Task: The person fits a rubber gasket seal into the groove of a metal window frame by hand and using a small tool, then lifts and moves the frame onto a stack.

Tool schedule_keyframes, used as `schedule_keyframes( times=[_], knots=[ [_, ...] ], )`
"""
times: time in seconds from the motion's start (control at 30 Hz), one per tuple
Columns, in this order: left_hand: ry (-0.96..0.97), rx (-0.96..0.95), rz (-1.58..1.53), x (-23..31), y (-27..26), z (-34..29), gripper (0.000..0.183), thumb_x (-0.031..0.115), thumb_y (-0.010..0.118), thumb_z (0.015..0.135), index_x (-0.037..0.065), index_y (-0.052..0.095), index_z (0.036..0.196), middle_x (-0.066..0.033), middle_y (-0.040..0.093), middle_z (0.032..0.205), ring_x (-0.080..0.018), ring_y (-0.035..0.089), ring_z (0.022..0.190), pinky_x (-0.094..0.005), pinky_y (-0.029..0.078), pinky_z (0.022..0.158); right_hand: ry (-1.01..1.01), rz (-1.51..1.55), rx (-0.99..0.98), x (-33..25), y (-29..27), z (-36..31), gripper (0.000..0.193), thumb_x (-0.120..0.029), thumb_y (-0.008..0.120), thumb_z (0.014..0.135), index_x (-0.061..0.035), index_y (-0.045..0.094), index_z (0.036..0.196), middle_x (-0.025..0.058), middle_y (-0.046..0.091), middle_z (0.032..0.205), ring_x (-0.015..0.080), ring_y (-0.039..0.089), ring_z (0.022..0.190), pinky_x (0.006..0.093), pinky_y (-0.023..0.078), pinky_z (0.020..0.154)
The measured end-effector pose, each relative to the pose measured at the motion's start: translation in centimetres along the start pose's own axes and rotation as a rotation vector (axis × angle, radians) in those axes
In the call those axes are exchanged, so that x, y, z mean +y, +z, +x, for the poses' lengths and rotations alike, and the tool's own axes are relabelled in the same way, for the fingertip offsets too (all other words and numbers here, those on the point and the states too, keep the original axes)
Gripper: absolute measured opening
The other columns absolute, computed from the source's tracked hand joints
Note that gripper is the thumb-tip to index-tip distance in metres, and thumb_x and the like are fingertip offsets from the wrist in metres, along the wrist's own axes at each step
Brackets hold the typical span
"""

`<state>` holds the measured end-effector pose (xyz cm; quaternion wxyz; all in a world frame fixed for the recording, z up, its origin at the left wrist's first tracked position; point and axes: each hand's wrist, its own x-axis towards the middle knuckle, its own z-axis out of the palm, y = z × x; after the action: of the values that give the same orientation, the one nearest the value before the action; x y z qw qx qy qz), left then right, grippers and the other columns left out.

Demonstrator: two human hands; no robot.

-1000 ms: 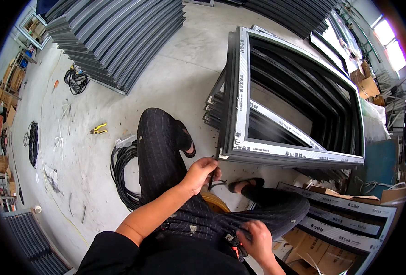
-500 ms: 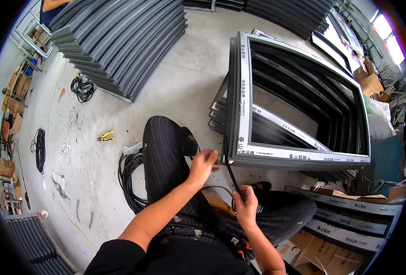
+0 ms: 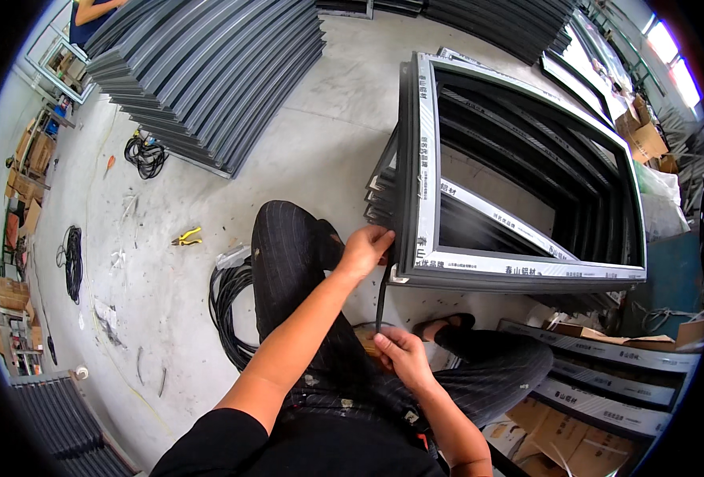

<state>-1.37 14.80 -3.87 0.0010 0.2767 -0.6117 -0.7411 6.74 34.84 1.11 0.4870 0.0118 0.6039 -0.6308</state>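
Note:
A dark window frame [image 3: 527, 274] with white printed protective film lies on top of a stack of similar frames in front of me. My left hand [image 3: 363, 253] is at the near left corner, its closed fingertips pressed against the outer side of the frame, where a black rubber strip [image 3: 381, 302] runs. Lower down, my right hand [image 3: 404, 358] pinches the same strip, which stretches up between both hands. The strip's part under my left fingers is hidden. A coil of black strip [image 3: 229, 310] rests on the floor beside my left knee.
Yellow-handled pliers [image 3: 186, 237] lie on the floor to the left, with black coils [image 3: 73, 266] farther off. A tall stack of grey profiles [image 3: 209, 79] stands at the far left. More filmed frames [image 3: 606, 381] and an open cardboard box [image 3: 662, 342] sit at the right.
My left hand has moved up and right along the frame's side. My right hand has shifted left and slightly down, and the strip between them now hangs more upright.

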Motion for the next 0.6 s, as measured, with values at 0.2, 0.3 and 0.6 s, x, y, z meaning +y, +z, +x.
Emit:
schedule_keyframes(
  times=[0.2,0.3,0.6],
  knots=[
    [-0.061,-0.117,0.085,-0.7,-0.7,-0.8,0.025,0.026,0.06,0.095,0.001,0.064,0.094,-0.0015,0.064,0.08,-0.0092,0.059,0.067,-0.0261,0.05,0.063,0.015,0.006,0.006,-0.1,-0.2,-0.3,0.025,-0.022,0.058,0.096,0.0012,0.064,0.102,-0.003,0.051,0.071,0.0047,0.044,0.058,0.0199,0.034,0.05],
    [-0.148,-0.165,0.068,0.6,-0.8,-2.5,0.025,0.026,0.061,0.094,0.001,0.064,0.093,-0.0013,0.064,0.079,-0.0092,0.058,0.066,-0.0258,0.05,0.064,0.032,0.019,0.033,0.1,-0.2,-0.3,0.024,-0.021,0.058,0.096,0.0015,0.065,0.101,-0.0028,0.052,0.07,0.005,0.044,0.058,0.02,0.034,0.051],
    [-0.116,-0.232,0.103,-0.8,-1.2,-4.0,0.023,0.024,0.063,0.093,0.0,0.065,0.092,-0.002,0.063,0.081,-0.0093,0.058,0.074,-0.0256,0.049,0.067,0.014,-0.014,0.052,0.5,-1.1,-0.1,0.024,-0.02,0.058,0.096,0.0014,0.065,0.103,-0.0039,0.049,0.07,0.005,0.043,0.06,0.0198,0.034,0.053]
  ],
)
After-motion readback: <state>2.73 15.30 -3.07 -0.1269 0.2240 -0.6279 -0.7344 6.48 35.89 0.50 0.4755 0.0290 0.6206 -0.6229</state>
